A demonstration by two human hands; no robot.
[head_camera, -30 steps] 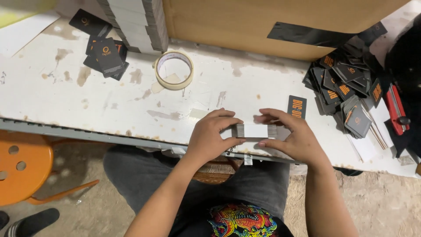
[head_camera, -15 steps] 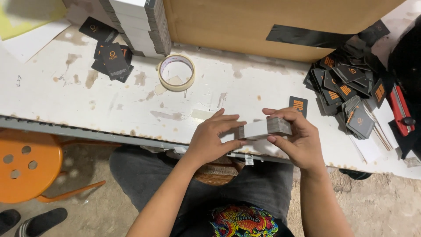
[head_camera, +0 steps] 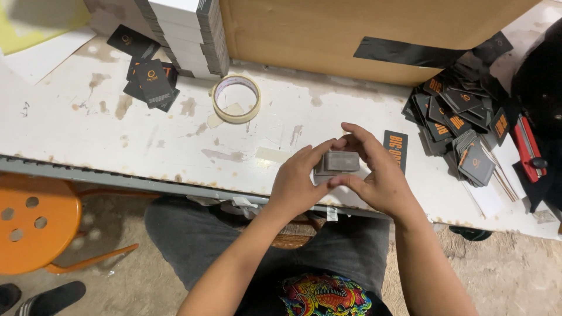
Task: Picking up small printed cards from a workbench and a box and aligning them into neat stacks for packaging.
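Both hands hold a small grey stack of cards point(head_camera: 341, 162) just above the near edge of the white worktable point(head_camera: 117, 140). My left hand point(head_camera: 298, 184) grips its left side, thumb and fingers wrapped around it. From the right, my right hand point(head_camera: 374, 175) curls over the top and front of the stack. A single black card with orange print point(head_camera: 396, 149) lies flat on the table right behind my right hand.
A heap of black and orange cards point(head_camera: 459, 126) lies at the right, a smaller pile point(head_camera: 151, 82) at the back left. A roll of masking tape point(head_camera: 236, 99), a stack of white boards point(head_camera: 187, 35), a cardboard box point(head_camera: 351, 35), a red cutter point(head_camera: 528, 149) and an orange stool point(head_camera: 32, 225) are around.
The stack was held lengthwise between both hands; now it is turned end-on to me, with my right hand curled over it. The view has shifted slightly.
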